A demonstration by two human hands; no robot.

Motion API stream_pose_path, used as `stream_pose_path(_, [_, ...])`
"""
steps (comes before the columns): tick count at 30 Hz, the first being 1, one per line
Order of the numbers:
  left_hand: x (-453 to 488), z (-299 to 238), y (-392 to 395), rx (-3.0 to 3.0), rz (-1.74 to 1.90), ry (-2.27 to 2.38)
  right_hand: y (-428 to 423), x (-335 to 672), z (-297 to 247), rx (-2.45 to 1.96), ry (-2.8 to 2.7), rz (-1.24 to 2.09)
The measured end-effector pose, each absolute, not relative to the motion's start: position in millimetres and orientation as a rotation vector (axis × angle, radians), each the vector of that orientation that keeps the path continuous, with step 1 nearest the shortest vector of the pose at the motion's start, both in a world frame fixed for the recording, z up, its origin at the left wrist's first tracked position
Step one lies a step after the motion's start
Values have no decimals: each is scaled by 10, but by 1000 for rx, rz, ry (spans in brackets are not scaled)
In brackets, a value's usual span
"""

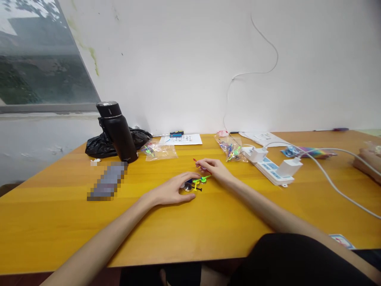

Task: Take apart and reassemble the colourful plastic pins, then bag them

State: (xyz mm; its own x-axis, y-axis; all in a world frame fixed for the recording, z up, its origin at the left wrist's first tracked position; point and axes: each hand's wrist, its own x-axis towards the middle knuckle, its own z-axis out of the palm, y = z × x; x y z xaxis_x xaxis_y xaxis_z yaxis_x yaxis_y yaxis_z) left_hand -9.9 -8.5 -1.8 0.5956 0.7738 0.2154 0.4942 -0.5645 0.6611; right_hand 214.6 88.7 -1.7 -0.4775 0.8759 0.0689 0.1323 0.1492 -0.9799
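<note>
A little pile of small plastic pieces lies on the table between my hands. In it show a bright green piece (203, 180), a yellow piece (195, 185), a dark blue one partly hidden by my fingers, and a clear, round, cup-like piece (187, 186). My left hand (171, 190) rests around the left side of the pile, thumb and fingers apart. My right hand (216, 171) is closed in a pinch above the pile's right side. From its fingertips sticks out a small red plastic piece (195, 160); the rest of that piece is mostly hidden.
On the left stand a black bottle (119, 133) and a blurred-out flat object (108, 180), with a black plastic bag (98, 145) behind. Clear bags (162, 151) of parts and a screwdriver (176, 134) lie farther back. A power strip (269, 169) with cables and another person's hand (367, 163) are right.
</note>
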Motion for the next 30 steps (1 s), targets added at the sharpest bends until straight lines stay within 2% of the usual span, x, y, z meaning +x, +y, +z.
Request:
stream_pose_path(10, [179, 138, -209, 2364, 660, 936, 927, 2085, -81, -898, -1583, 1289])
stream_pose_path(15, [198, 249, 2, 2298, 908, 1084, 847, 2069, -106, -954, -1360, 1489])
stream_pose_path(20, [179, 129, 137, 2095, 1194, 1271, 737, 1957, -191, -863, -1204, 1678])
stream_pose_path(26, [126, -57, 110, 1913, 1297, 1226, 794, 2064, -143, -838, -1572, 1116])
stream_pose_path(30, [138, -53, 82, 1933, 1279, 1220, 723, 2150, -43, -717, -1766, 930])
